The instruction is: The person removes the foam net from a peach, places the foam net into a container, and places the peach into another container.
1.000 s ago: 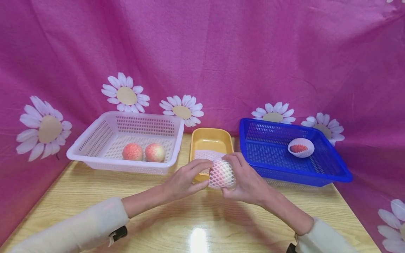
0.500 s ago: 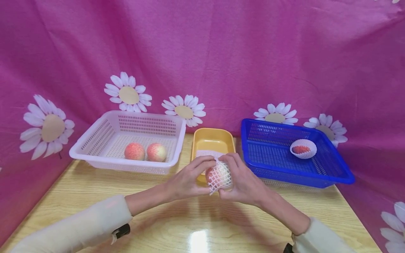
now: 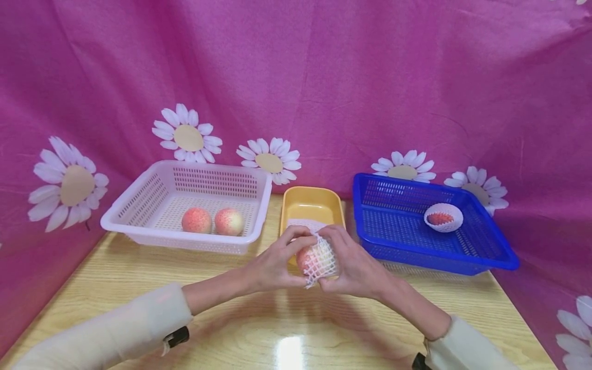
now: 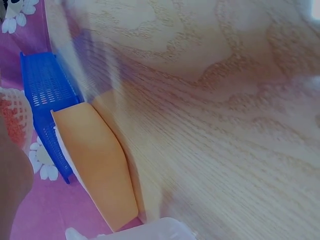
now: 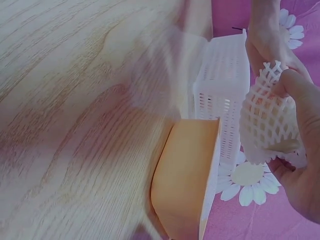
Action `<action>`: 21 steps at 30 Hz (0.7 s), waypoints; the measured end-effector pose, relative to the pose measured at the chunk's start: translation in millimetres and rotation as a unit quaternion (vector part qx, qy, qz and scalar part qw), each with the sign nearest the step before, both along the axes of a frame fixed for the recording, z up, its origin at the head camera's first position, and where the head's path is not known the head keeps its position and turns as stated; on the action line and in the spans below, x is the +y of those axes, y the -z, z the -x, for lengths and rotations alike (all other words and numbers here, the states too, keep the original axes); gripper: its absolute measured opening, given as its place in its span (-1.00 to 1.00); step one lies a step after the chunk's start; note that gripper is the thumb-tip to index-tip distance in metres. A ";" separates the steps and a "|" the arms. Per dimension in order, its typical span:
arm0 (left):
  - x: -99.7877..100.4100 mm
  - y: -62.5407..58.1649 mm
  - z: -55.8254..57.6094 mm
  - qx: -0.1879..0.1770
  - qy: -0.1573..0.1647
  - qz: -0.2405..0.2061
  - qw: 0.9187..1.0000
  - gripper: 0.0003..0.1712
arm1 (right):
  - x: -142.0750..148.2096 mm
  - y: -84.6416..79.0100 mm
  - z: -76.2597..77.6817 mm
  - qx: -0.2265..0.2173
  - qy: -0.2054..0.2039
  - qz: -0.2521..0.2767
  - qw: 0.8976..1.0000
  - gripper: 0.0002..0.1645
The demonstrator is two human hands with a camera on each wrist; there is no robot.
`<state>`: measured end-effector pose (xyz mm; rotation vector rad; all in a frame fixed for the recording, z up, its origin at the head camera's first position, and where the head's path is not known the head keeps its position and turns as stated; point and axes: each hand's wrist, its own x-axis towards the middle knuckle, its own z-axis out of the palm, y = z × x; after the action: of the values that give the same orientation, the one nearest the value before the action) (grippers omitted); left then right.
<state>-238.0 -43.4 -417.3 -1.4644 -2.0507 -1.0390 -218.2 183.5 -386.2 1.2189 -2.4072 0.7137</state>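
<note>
Above the table, in front of the yellow box, both hands hold a red and cream peach partly covered by a white foam net sleeve. My left hand has its thumb and fingers at the sleeve's left edge, above and below the bare red side of the peach. On the other side, my right hand grips the netted part between thumb and fingers. The right wrist view shows the sleeve with a toothed edge, the right thumb pressing on it. Part of the peach is hidden by the right hand.
The yellow box holds more white foam netting. To the left, a white basket contains two bare peaches. On the right, a blue basket contains one netted peach. A pink flowered cloth hangs behind.
The sleeve's left edge has been drawn wider, and the red side of the peach now shows bare at the left. Both hands stay at nearly the same place; the camera view has shifted slightly.
</note>
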 end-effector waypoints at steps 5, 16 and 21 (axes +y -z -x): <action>-3.6 -0.2 0.8 -0.012 0.001 -0.011 1.000 -0.12 | -1.6 -1.7 1.9 -0.012 -0.014 -0.001 1.000 0.00; -15.4 -10.1 2.3 -0.020 -0.070 -0.019 0.997 -0.20 | 3.9 -14.5 13.3 -0.012 -0.019 -0.007 1.000 -0.23; -19.6 -12.3 5.0 -0.039 -0.093 -0.039 0.994 -0.19 | 11.1 -16.1 26.1 0.046 -0.012 0.015 0.999 -0.53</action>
<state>-242.9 -63.0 -404.9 -1.1849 -2.1279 -1.1017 -244.3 194.6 -370.0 1.2417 -2.3035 0.6843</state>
